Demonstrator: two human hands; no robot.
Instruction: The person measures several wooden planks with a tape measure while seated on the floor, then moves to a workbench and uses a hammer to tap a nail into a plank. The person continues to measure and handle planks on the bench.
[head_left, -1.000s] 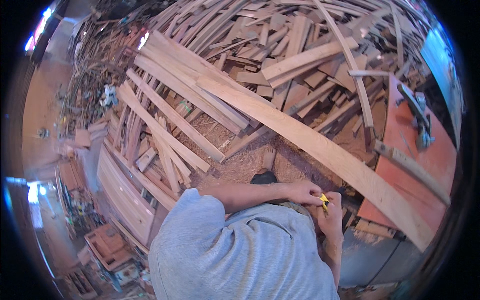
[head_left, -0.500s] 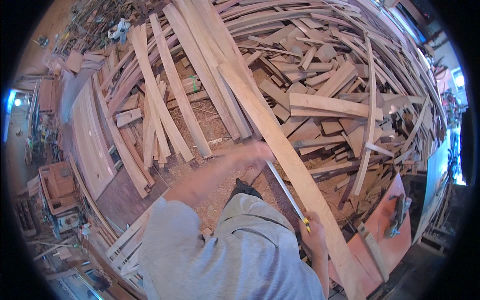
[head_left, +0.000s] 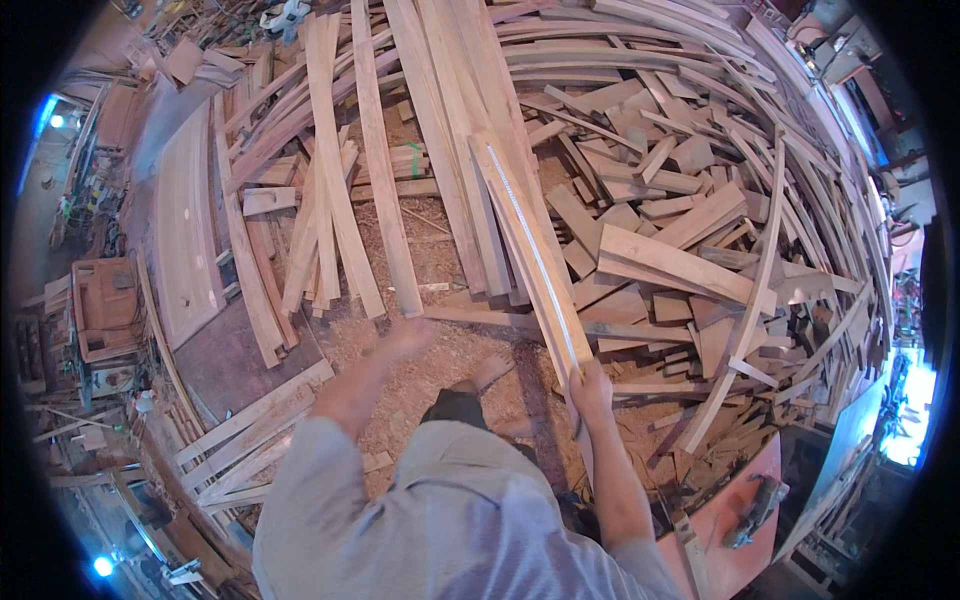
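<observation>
My right hand (head_left: 592, 388) is closed at the near end of a long pale wooden board (head_left: 555, 280), gripping a tape measure there. Its case is mostly covered by my fingers, with a bit of yellow showing. The tape's white blade (head_left: 530, 240) runs out along the board's face toward the far end. My left hand (head_left: 398, 343) is off the board, to the left above the shavings-covered floor. Motion smears its fingers, so I cannot make out their shape.
Several long planks (head_left: 385, 190) lie ahead, pointing away from me. A heap of offcuts (head_left: 680, 220) fills the right side. Wide boards (head_left: 185, 230) lie at left. A tool (head_left: 757, 505) rests on an orange-pink panel (head_left: 715, 530) at lower right.
My left hand has moved from the tape beside the board back to the left. The blade now lies on the board's face. My right hand has moved up and slightly left in view.
</observation>
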